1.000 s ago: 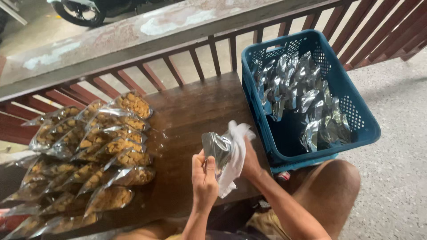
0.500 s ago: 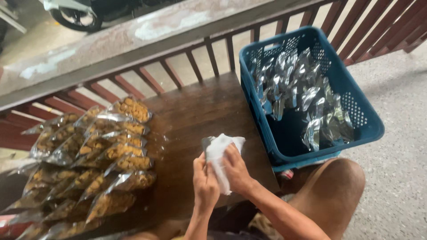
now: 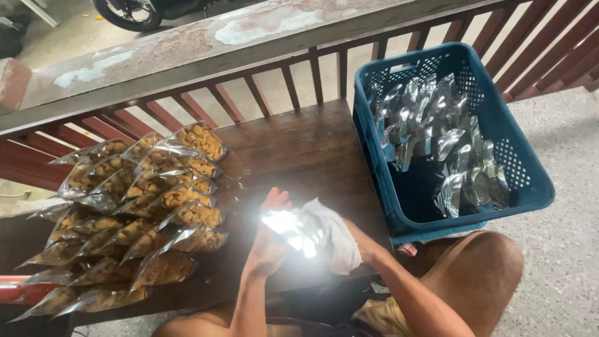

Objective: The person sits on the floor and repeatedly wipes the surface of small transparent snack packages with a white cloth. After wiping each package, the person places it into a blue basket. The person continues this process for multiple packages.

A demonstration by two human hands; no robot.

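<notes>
left hand [image 3: 268, 240] cupping shiny pouch [image 3: 293, 226], right hand [image 3: 362, 243] wiping

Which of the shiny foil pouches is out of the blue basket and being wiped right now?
The pouch glaring between the left hand and right hand, with a white cloth against it. The other silver pouches lie in the blue basket.

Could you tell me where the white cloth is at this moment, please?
In the head view, the white cloth is low and centre, in the right hand, against the shiny pouch on the left hand, above the wooden bench.
</notes>
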